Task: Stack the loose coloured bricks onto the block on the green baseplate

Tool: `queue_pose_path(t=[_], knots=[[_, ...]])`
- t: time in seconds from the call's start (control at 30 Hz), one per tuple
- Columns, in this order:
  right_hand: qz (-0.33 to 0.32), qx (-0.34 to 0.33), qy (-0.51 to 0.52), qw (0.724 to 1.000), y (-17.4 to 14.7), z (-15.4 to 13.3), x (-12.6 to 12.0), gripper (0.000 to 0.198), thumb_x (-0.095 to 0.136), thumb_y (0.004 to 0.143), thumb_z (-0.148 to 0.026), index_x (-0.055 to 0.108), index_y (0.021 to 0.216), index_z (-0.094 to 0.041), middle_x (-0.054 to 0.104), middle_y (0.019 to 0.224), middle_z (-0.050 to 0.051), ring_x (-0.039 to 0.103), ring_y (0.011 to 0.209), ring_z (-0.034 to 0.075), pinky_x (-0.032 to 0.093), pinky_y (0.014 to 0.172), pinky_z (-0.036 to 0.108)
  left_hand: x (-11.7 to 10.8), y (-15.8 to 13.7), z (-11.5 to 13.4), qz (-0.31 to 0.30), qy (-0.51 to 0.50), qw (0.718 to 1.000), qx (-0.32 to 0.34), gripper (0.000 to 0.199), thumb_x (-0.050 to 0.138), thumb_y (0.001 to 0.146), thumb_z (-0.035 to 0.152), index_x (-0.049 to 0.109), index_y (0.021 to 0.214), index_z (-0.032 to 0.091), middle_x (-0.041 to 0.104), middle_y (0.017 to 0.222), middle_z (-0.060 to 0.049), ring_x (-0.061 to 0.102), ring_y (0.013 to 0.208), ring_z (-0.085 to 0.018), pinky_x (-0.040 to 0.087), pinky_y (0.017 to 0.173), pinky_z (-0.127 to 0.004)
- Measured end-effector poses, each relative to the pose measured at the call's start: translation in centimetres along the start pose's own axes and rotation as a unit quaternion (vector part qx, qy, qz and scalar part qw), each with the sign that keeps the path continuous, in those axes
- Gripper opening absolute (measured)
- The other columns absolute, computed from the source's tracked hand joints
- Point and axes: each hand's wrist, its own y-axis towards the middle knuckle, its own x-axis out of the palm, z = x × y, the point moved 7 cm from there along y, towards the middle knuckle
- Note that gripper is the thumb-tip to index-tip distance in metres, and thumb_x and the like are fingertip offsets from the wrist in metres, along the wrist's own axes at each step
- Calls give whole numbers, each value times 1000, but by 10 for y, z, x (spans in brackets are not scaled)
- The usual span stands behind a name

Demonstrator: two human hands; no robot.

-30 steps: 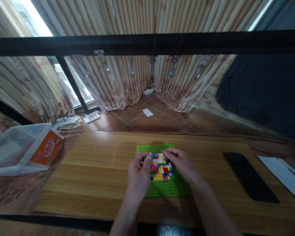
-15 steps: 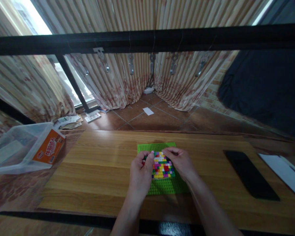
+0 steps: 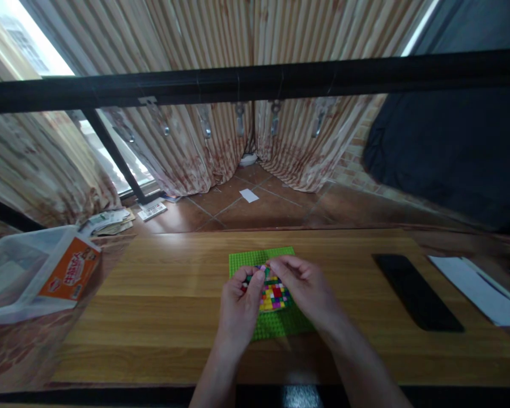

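A patch of multicoloured toy building bricks (image 3: 275, 296) shows over a green studded baseplate (image 3: 276, 328) on the wooden table. I cannot tell whether the patch is attached to the plate. At its left edge my left hand (image 3: 239, 303) is closed, thumb and fingers bent around some small bricks. My right hand (image 3: 308, 289) comes in from the right in a pinch, its fingertips almost meeting the left thumb at the patch's far edge. Whatever lies between the right fingertips is too small and hidden to name. Both hands cover part of the bricks.
A black phone-like slab (image 3: 416, 292) lies on the table to the right, with white paper (image 3: 471, 286) beyond it. At the left stands a clear plastic bin (image 3: 29, 283) with an orange label. A black bar (image 3: 221, 85) crosses ahead, before the curtains.
My right hand has moved left across the bricks, bringing its fingertips close to the left thumb and covering more of the patch. The whole view has shifted slightly.
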Motion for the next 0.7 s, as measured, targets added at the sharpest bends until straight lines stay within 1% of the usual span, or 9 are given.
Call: queue_pose_path(t=[0.07, 0.2, 0.4, 0.57, 0.7], knots=[[-21, 18, 22, 999, -2, -2, 5, 32, 63, 81, -49, 75, 80, -20, 70, 73, 2, 61, 69, 16, 47, 65, 27, 2, 0, 2, -2, -3, 1000, 5, 36, 65, 80, 51, 58, 76, 17, 41, 53, 8, 29, 45, -5, 24, 44, -19], [-14, 41, 46, 998, -3, 2, 7, 32, 65, 78, -49, 73, 76, -18, 67, 67, 0, 57, 62, 13, 45, 61, 26, 4, 0, 6, 3, -25, 1000, 8, 34, 65, 80, 50, 59, 77, 17, 42, 54, 7, 28, 46, -5, 26, 45, -19], [-19, 37, 65, 997, -4, 2, 7, 32, 70, 76, -50, 74, 75, -19, 66, 68, 0, 56, 65, 13, 43, 61, 25, 6, -1, 8, 4, -29, 1000, 11, 29, 66, 80, 45, 61, 77, 17, 40, 53, 8, 28, 46, -6, 26, 46, -20], [5, 62, 121, 991, -5, 7, 8, 33, 77, 67, -50, 73, 66, -18, 63, 61, -1, 50, 58, 11, 41, 57, 25, 5, -2, 10, -5, -15, 999, 30, 27, 65, 82, 44, 62, 78, 17, 42, 53, 7, 28, 46, -6, 25, 45, -19], [28, 67, 142, 987, -5, 10, 9, 32, 76, 68, -49, 71, 61, -18, 58, 54, -2, 44, 52, 10, 37, 52, 24, 5, -2, 9, -11, -19, 999, 23, 28, 65, 82, 45, 63, 80, 17, 42, 54, 7, 28, 46, -5, 24, 44, -18]])
